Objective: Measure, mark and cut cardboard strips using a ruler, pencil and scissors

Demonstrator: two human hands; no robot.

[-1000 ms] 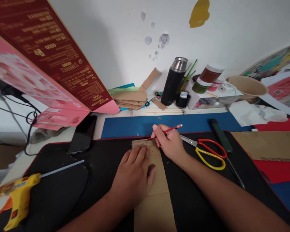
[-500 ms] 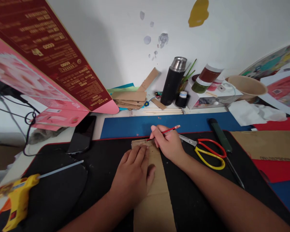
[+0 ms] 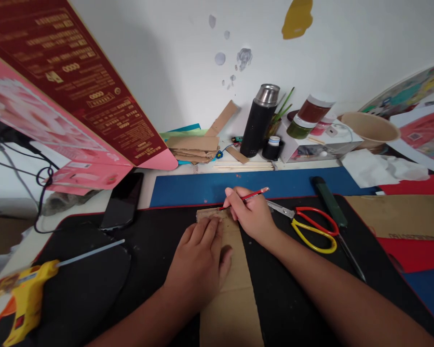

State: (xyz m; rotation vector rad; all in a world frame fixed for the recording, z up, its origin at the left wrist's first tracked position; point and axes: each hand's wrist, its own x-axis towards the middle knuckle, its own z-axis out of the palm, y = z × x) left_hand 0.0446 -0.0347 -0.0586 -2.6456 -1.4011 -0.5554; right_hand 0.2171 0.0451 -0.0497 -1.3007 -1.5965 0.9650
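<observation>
Cardboard strip (image 3: 235, 289): your left hand (image 3: 200, 262) presses flat on it; your right hand (image 3: 251, 217) pinches a red pencil (image 3: 244, 197) at its far end.

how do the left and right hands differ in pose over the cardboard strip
The left hand lies flat, palm down, on the cardboard strip, while the right hand is curled. The left hand holds nothing; the right hand grips a red pencil with its tip at the strip's far end. The left hand covers the strip's middle; the right hand sits by its far right corner. Both are over the black mat.
</observation>
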